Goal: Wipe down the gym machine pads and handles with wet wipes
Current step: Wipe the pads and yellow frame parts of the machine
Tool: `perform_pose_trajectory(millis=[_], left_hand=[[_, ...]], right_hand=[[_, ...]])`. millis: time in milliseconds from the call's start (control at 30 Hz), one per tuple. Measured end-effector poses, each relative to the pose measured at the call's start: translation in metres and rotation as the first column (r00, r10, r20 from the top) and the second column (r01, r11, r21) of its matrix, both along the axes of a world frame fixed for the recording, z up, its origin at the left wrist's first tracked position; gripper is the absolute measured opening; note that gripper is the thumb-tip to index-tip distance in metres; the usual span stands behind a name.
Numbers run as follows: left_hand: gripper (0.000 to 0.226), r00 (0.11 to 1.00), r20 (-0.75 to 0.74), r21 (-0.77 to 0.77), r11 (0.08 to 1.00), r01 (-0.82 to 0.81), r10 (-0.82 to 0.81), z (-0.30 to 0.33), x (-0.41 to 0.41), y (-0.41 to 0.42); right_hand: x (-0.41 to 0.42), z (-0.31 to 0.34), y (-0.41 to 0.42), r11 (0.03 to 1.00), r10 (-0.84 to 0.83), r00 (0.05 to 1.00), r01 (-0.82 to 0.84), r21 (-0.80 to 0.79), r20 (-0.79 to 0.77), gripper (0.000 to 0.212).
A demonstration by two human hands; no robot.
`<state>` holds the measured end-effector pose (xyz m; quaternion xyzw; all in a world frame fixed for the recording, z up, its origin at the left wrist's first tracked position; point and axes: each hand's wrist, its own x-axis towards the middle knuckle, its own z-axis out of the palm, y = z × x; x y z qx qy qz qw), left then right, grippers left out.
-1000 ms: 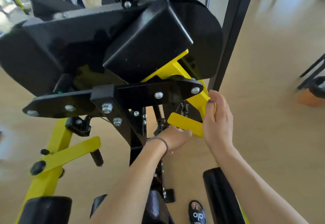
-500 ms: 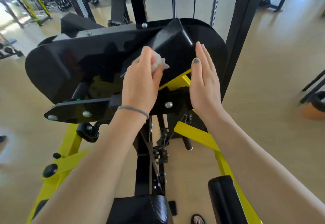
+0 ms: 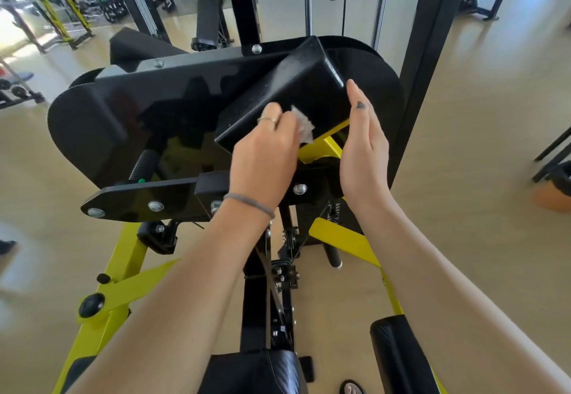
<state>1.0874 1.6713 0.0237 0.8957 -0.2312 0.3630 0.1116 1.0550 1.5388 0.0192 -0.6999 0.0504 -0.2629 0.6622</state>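
My left hand pinching one crumpled wet wipe against the black pad, apparently touching, my right hand spread flat at three o'clock

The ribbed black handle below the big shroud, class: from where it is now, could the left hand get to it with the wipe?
Probably yes. The left hand grips the wet wipe at the angled black pad, and the ribbed handle sits lower to its left with nothing visible between them.

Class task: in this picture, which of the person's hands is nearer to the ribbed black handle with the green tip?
Left. The left hand, gripping the wet wipe, is just right of the ribbed black handle; the right hand is farther right, open beside the pad.
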Motion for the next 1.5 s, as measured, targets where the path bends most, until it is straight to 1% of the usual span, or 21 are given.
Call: perform_pose_trajectory(millis=[100, 167, 233, 333, 400, 500, 567, 633, 767, 833, 900, 967, 1000, 1100, 1133, 1200, 1233, 1300, 1333, 1433, 1500], left_hand=[[0.01, 0.987, -0.089, -0.035, 0.99, -0.136, 0.132, 0.002, -0.01, 0.027], [0.011, 0.98, -0.112, -0.049, 0.984, -0.17, 0.164, 0.004, -0.014, 0.03], [0.009, 0.984, -0.136, 0.008, 0.994, -0.112, 0.112, 0.007, -0.013, 0.02], [0.022, 0.993, -0.12, 0.164, 0.986, 0.031, -0.011, 0.008, -0.007, -0.014], [0.026, 0.992, -0.094, 0.211, 0.972, 0.105, -0.086, 0.008, -0.001, -0.036], [0.026, 0.995, -0.057, 0.233, 0.967, 0.098, -0.087, 0.009, 0.002, -0.044], [0.025, 0.998, -0.038, 0.237, 0.97, 0.056, -0.049, 0.009, 0.0, -0.031], [0.022, 0.998, -0.056, 0.258, 0.966, -0.002, 0.017, 0.008, -0.003, -0.011], [0.009, 0.971, -0.116, 0.29, 0.942, -0.168, 0.209, 0.014, -0.009, 0.036], [0.012, 0.94, -0.143, 0.247, 0.931, -0.27, 0.311, 0.02, -0.009, 0.048], [0.018, 0.909, -0.18, 0.162, 0.923, -0.35, 0.376, 0.025, -0.006, 0.055], [0.017, 0.905, -0.268, 0.039, 0.942, -0.333, 0.331, 0.022, -0.004, 0.061], [0.015, 0.915, -0.281, -0.018, 0.952, -0.306, 0.289, 0.02, -0.007, 0.064], [0.012, 0.976, -0.181, -0.107, 0.984, -0.139, 0.119, 0.023, -0.011, 0.054], [0.011, 0.99, -0.132, -0.097, 0.993, -0.059, 0.046, 0.028, -0.008, 0.044], [0.01, 0.998, -0.014, -0.013, 0.998, 0.06, -0.06, 0.043, 0.002, 0.014], [0.01, 0.994, 0.045, 0.063, 0.994, 0.092, -0.095, 0.049, 0.007, -0.003], [0.008, 0.984, 0.095, 0.239, 0.963, 0.125, -0.151, 0.057, 0.012, -0.035], [0.01, 0.978, 0.111, 0.289, 0.948, 0.136, -0.174, 0.058, 0.014, -0.047], [0.015, 0.968, 0.119, 0.309, 0.935, 0.176, -0.222, 0.056, 0.015, -0.057], [0.012, 0.97, 0.121, 0.27, 0.947, 0.173, -0.211, 0.055, 0.015, -0.046]], right_hand=[[0.001, -0.001, 0.003, 1.0, -0.003, 1.0, 0.003, 0.005, 0.001, 0.046], [0.001, -0.001, 0.003, 1.0, -0.008, 1.0, 0.008, 0.018, 0.005, 0.046], [0.001, 0.0, 0.003, 0.999, -0.012, 1.0, 0.012, 0.042, 0.005, 0.046], [0.001, 0.002, 0.005, 0.996, -0.008, 1.0, 0.007, 0.086, 0.014, 0.049], [0.0, 0.002, 0.005, 0.992, -0.005, 1.0, 0.002, 0.126, 0.018, 0.049], [0.0, 0.0, 0.002, 0.989, 0.008, 1.0, -0.011, 0.146, 0.024, 0.045], [0.001, -0.001, 0.001, 0.995, 0.006, 1.0, -0.009, 0.1, 0.026, 0.045], [0.002, -0.002, 0.003, 0.998, -0.006, 1.0, 0.005, 0.061, 0.021, 0.045], [0.004, -0.003, 0.008, 0.998, -0.026, 0.999, 0.023, 0.065, 0.039, 0.045], [0.004, -0.003, 0.01, 0.997, -0.039, 0.998, 0.036, 0.071, 0.044, 0.045], [0.004, -0.002, 0.011, 0.996, -0.049, 0.998, 0.045, 0.08, 0.045, 0.045], [0.004, -0.002, 0.012, 0.994, -0.044, 0.998, 0.04, 0.097, 0.038, 0.044], [0.005, -0.001, 0.012, 0.994, -0.044, 0.998, 0.04, 0.104, 0.035, 0.044], [0.005, -0.001, 0.012, 0.993, -0.05, 0.998, 0.046, 0.111, 0.036, 0.045], [0.005, -0.001, 0.012, 0.992, -0.048, 0.998, 0.043, 0.117, 0.036, 0.045], [0.006, -0.002, 0.011, 0.99, -0.039, 0.999, 0.034, 0.135, 0.034, 0.046], [0.006, -0.002, 0.011, 0.988, -0.034, 0.999, 0.028, 0.15, 0.036, 0.047], [0.007, -0.002, 0.008, 0.976, -0.023, 1.0, 0.018, 0.215, 0.021, 0.052], [0.006, -0.001, 0.007, 0.967, -0.02, 1.0, 0.017, 0.254, 0.006, 0.053], [0.006, 0.002, 0.004, 0.946, -0.005, 1.0, 0.006, 0.323, -0.005, 0.047], [0.005, 0.004, 0.005, 0.955, -0.008, 1.0, 0.009, 0.297, -0.007, 0.047]])
